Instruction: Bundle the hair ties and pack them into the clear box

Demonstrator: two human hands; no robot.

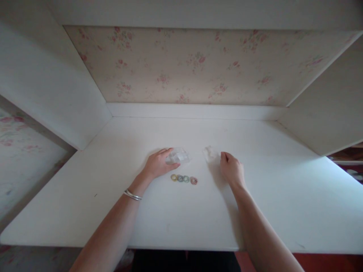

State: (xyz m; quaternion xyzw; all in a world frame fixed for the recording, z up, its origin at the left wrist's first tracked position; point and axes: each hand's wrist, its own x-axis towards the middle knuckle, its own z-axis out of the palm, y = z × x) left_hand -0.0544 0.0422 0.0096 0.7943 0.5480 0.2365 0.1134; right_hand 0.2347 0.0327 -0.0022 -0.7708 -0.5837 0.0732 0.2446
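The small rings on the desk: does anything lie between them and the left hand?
Nothing visible does. The four rings lie in a row just nearer than the left hand, on bare white desk; that hand rests on a clear plastic piece.

The table (255,211) is showing a smooth, matt white painted surface. The clear plastic bag (178,155) under the left hand (159,164) is catching glossy glints. The bangle (132,195) is gleaming like polished metal. The four small rings (184,179) are looking like coloured rubber or plastic. The floral wallpaper (198,64) is looking matt, papery.
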